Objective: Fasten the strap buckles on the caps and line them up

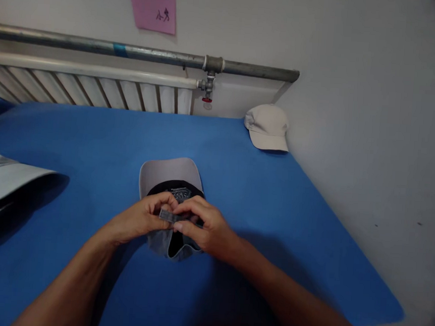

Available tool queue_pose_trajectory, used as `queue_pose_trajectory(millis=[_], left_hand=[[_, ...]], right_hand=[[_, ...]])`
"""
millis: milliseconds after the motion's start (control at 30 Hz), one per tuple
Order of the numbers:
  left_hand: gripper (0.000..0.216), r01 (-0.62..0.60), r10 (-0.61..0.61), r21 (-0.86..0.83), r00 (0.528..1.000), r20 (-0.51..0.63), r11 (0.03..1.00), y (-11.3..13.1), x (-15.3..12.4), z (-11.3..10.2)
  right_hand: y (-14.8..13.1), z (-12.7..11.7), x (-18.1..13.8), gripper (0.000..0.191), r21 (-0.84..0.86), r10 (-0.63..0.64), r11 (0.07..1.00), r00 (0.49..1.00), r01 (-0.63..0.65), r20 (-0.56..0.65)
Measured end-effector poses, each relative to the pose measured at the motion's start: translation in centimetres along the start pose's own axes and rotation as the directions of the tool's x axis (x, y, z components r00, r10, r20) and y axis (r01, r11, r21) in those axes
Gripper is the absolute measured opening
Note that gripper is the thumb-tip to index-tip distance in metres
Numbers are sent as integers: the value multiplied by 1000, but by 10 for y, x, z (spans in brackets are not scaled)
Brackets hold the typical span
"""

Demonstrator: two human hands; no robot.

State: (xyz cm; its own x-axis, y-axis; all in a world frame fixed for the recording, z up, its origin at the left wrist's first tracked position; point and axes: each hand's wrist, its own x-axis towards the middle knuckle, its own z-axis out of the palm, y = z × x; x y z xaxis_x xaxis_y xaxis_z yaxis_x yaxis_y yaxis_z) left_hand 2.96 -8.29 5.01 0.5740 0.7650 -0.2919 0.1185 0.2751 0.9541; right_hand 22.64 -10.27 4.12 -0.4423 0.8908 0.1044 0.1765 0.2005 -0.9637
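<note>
A grey baseball cap (170,172) lies upside down on the blue tabletop, its brim pointing away from me. The dark sweatband and a printed patch inside the crown show above my fingers. Over the cap's back opening, a short grey strap (168,216) is pinched between both hands. My left hand (150,213) is closed on the strap's left end. From the other side, my right hand (202,224) grips the strap with thumb and forefinger, hiding part of it and of the crown.
A beige cap (267,127) stands at the back right corner by the wall. Light-coloured caps (7,180) lie at the left edge. Behind the blue table (103,135) run a white radiator (125,94), a metal pipe (154,55) and a red-handled valve (207,99). A pink note (154,4) hangs above.
</note>
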Motion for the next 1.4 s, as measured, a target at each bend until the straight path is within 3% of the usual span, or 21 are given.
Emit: queue_pose_trajectory(millis=[100, 200, 300, 467, 700, 1033, 1167, 1400], left_hand=[[23, 28, -28, -22, 999, 18, 999, -1, 1, 2], [27, 43, -43, -40, 999, 6, 998, -1, 1, 2], [28, 46, -46, -45, 999, 1, 998, -2, 1, 1], [21, 15, -15, -13, 1000, 11, 1000, -1, -2, -3], [16, 37, -35, -73, 999, 29, 997, 0, -5, -8], [11, 149, -172, 205, 980, 99, 967, 3, -5, -13], [12, 170, -179, 133, 982, 55, 976, 2, -6, -14], [13, 176, -174, 56, 984, -43, 983, 6, -2, -5]], right_hand=[[2, 1, 0, 10, -27, -11, 1000, 1000, 11, 2], [3, 2, 1, 19, -16, 22, 1000, 1000, -22, 16], [4, 3, 1, 19, -11, -46, 999, 999, 46, 23], [8, 1, 3, 9, 197, 19, 980, 999, -11, -38], [9, -11, 5, 12, 472, 148, 859, 979, -199, 143], [0, -17, 5, 11, 369, 136, 900, 953, -233, 271], [-4, -19, 6, 14, 300, 129, 928, 945, -222, 301], [0, -13, 8, 7, 320, 239, 902, 952, -291, 192]])
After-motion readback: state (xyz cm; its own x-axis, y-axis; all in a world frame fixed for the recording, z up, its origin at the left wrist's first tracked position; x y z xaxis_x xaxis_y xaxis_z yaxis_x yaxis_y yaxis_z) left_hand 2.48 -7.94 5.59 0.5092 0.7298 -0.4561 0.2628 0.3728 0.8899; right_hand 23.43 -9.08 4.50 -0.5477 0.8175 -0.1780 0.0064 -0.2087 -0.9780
